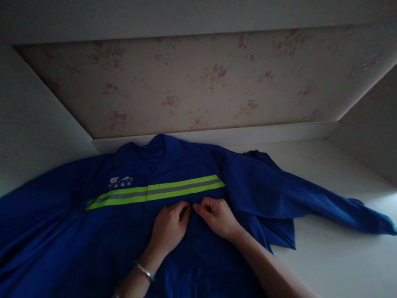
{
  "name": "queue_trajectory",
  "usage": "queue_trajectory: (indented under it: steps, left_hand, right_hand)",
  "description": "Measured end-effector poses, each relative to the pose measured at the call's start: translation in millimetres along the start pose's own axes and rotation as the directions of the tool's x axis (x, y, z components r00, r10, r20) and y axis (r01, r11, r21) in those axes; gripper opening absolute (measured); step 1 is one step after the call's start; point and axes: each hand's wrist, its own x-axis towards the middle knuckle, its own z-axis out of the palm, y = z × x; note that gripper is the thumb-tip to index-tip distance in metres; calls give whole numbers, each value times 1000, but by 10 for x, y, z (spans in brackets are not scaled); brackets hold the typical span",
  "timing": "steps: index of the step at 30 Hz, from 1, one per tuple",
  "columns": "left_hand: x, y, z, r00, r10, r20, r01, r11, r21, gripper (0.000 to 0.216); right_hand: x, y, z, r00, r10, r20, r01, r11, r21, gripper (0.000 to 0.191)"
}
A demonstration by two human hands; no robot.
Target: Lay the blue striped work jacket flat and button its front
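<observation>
Blue work jacket spread flat on white surface; placket below reflective stripe pinched by left hand and right hand; edges best kept aligned, fabric taut.

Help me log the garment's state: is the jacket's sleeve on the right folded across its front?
No: the sleeve lies stretched out sideways on the white surface, away from the jacket front.

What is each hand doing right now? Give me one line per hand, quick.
Left hand: closed, pinching the front of the blue jacket just below its reflective stripe.
Right hand: closed, pinching the same spot, fingertips nearly meeting the left's.
</observation>
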Motion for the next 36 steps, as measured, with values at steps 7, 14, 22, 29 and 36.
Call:
queue_trajectory:
  steps: [7, 14, 22, 29, 36]
  left_hand:
    - [5, 4, -6, 1000, -8, -2, 8, 1000, 12, 17]
    - [3, 0, -11, 1000, -19, 6, 19, 1000, 14, 18]
    - [-10, 19, -60, 999, -5, 32, 6, 1000, -9, 22]
    - [10, 32, -76, 999, -17, 39, 18, 1000, -22, 23]
    - [-41, 76, -115, 999, -23, 49, 24, 1000, -8, 27]
  right_hand:
    - [-4, 9, 0, 1000, -5, 4, 5, 1000, -14, 40]
    - [11, 7, 6, 1000, 20, 0, -20, 1000, -13, 39]
    - [-234, -178, -306, 995, 75, -65, -75, 997, 4, 34]
    - [-581, 354, -1549, 716, 451, -533, -514, 857, 33, 93]
    - [-231, 719, -1916, 781, 495, -381, -579, 803, -143, 38]
